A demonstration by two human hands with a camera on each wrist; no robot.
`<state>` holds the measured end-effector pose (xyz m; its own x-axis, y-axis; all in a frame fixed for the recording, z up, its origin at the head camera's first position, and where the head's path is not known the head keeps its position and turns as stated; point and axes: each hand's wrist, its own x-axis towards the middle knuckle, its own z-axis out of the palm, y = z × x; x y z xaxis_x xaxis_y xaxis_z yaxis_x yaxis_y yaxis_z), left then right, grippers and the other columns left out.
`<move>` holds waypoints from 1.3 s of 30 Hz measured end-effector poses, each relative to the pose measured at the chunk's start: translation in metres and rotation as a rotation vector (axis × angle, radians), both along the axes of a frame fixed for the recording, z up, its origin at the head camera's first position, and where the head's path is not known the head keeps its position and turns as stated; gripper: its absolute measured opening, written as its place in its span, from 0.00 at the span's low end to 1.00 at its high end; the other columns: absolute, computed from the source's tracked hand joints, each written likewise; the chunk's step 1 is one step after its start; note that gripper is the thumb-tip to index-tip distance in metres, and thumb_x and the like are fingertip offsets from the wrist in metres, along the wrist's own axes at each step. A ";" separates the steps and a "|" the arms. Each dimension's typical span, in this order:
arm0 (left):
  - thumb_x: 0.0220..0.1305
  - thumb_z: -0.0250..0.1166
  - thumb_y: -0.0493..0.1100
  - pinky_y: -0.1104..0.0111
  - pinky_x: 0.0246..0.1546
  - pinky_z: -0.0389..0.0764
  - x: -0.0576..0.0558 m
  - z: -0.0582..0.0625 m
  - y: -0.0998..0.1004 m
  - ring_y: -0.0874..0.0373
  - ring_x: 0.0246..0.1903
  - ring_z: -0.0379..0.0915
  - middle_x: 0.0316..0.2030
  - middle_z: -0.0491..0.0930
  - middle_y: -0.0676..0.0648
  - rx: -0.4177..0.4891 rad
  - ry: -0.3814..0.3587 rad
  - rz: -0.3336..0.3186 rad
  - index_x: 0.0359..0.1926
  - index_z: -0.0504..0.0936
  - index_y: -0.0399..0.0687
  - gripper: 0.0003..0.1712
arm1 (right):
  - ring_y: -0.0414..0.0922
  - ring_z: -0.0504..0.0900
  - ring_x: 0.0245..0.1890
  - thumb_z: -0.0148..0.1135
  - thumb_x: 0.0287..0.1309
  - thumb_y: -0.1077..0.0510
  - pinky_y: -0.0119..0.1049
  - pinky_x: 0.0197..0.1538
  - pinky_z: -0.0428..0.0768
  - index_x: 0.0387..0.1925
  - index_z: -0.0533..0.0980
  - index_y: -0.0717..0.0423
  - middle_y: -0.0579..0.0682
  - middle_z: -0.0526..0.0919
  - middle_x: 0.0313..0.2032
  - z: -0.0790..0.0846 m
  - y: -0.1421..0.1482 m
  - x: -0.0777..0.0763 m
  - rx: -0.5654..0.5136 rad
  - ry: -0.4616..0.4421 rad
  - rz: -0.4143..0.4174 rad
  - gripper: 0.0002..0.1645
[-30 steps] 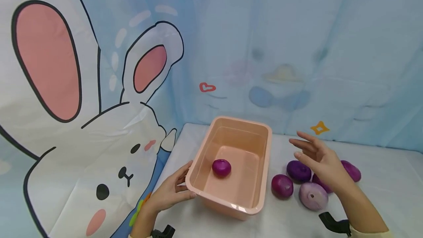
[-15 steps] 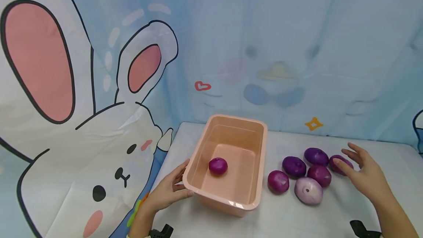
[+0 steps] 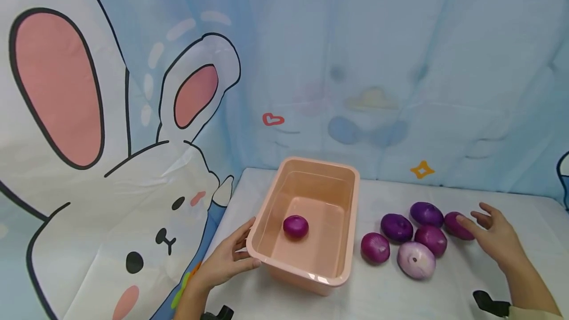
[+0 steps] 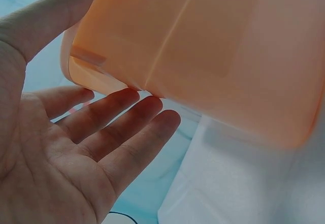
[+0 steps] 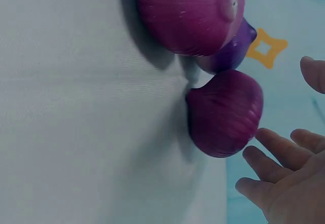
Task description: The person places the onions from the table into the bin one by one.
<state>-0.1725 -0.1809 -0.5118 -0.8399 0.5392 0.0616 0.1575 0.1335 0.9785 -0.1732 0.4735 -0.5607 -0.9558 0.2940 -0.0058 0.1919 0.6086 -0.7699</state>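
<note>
A pink plastic basin (image 3: 346, 260) stands on the table with one red onion (image 3: 295, 226) inside. At its near left corner my left hand (image 3: 224, 260) rests with fingers extended along the wall and thumb up by the rim; the left wrist view shows the palm (image 4: 56, 158) facing the wall. To the right of the basin several more red onions lie in a cluster, among them a pale one (image 3: 416, 260). My right hand (image 3: 500, 236) is beside the rightmost onion (image 3: 458, 226), fingers spread; in the right wrist view the fingertips are close to that onion (image 5: 226, 115).
A white cloth (image 3: 524, 201) covers the table. Behind hangs a light blue printed curtain (image 3: 378, 38), and a rabbit-print panel (image 3: 155, 241) closes off the left side. The basin's raised rim lies between the left hand and the onion cluster.
My right hand has moved right from over the onion cluster to the rightmost onion, uncovering the onions behind it. The left hand has stayed at the basin. The view has shifted slightly.
</note>
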 end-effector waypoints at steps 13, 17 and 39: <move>0.65 0.76 0.42 0.61 0.58 0.80 -0.001 0.000 0.002 0.44 0.67 0.70 0.75 0.64 0.44 -0.010 -0.023 0.002 0.83 0.54 0.56 0.54 | 0.82 0.49 0.69 0.52 0.72 0.31 0.78 0.63 0.59 0.76 0.29 0.76 0.86 0.46 0.69 -0.029 0.022 -0.014 -0.061 -0.169 -0.041 0.67; 0.65 0.76 0.42 0.61 0.58 0.80 -0.001 -0.001 0.003 0.41 0.67 0.70 0.75 0.64 0.41 -0.002 -0.006 -0.011 0.83 0.54 0.55 0.53 | 0.82 0.49 0.68 0.53 0.70 0.28 0.77 0.63 0.59 0.75 0.28 0.77 0.87 0.45 0.69 -0.037 0.023 -0.020 -0.037 -0.232 -0.049 0.70; 0.65 0.76 0.41 0.62 0.57 0.81 0.000 0.000 0.001 0.40 0.67 0.69 0.75 0.63 0.41 -0.014 -0.007 0.016 0.83 0.54 0.57 0.53 | 0.86 0.51 0.65 0.61 0.68 0.31 0.79 0.61 0.59 0.74 0.28 0.80 0.90 0.46 0.65 -0.040 0.002 -0.030 0.130 -0.164 0.038 0.73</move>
<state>-0.1724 -0.1797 -0.5118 -0.8489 0.5264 0.0486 0.1485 0.1492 0.9776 -0.2031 0.4752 -0.6003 -0.9555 0.2662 -0.1269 0.2835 0.7102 -0.6444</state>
